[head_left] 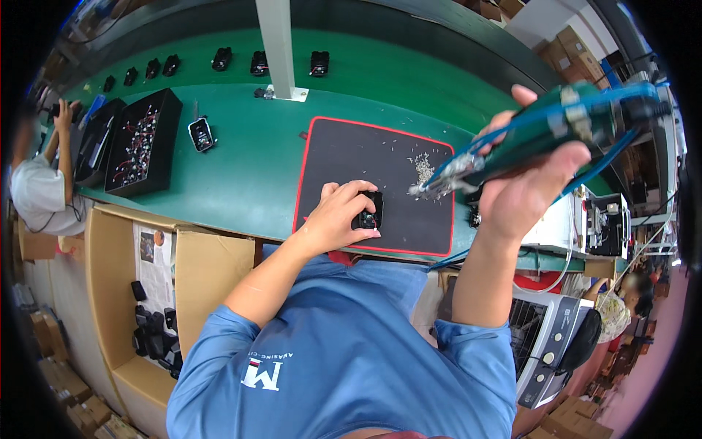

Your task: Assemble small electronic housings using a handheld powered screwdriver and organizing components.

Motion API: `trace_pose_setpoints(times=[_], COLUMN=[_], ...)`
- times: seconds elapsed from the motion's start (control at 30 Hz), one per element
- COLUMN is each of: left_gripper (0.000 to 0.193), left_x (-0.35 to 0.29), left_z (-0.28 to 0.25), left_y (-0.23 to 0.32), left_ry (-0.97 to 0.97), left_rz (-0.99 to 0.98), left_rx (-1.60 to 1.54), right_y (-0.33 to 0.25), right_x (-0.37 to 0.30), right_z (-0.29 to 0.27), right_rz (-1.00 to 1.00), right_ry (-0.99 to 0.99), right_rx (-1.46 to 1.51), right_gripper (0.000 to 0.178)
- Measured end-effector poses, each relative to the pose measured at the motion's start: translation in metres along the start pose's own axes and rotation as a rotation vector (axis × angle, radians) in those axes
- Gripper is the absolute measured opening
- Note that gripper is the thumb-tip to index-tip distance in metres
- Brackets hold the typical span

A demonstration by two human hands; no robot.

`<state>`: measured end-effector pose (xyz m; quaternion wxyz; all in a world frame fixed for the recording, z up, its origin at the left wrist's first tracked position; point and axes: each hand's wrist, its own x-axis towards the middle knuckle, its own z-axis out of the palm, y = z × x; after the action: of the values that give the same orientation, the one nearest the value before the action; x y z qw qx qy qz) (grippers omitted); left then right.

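Note:
My left hand [333,218] is closed on a small black plastic housing [376,208], pressing it to the dark mat [340,150] with the red border. Parts inside the housing show, but they are too small to make out. To the right, raised above the mat's edge, my right hand [523,183] grips a green power screwdriver [545,139], slightly blurred. Its metal tip end slants down to the left, over a pile of small silvery screws [423,170] on the mat. Blue tubing runs along the tool.
A black bin [164,139] of wired parts and a small device [200,134] lie left on the green bench. Several black units [319,64] line the far strip behind a white post [276,51]. An open carton [110,293] stands lower left. A co-worker [44,175] sits far left.

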<state>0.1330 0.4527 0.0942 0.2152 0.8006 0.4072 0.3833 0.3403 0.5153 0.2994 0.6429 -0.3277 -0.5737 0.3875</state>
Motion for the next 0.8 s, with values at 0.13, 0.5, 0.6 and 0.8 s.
trace_pose_setpoints(times=[0.13, 0.5, 0.6, 0.8], left_gripper=[0.043, 0.043, 0.043, 0.042], left_x=[-0.001, 0.000, 0.000, -0.001], left_z=[0.003, -0.001, -0.001, 0.001], left_y=[-0.003, 0.002, 0.002, 0.000], left_ry=[-0.007, -0.050, -0.065, -0.040], left_rz=[-0.003, -0.046, -0.044, -0.049], left_rx=[-0.006, 0.003, -0.001, -0.017], right_y=[0.018, 0.041, 0.042, 0.039], right_x=[-0.035, -0.067, -0.069, -0.071], right_z=[0.020, 0.033, 0.035, 0.032], right_rz=[0.036, 0.093, 0.091, 0.113], right_ry=[-0.012, -0.025, -0.001, -0.016], right_rx=[0.174, 0.133, 0.102, 0.162], right_gripper=[0.108, 0.110, 0.110, 0.110])
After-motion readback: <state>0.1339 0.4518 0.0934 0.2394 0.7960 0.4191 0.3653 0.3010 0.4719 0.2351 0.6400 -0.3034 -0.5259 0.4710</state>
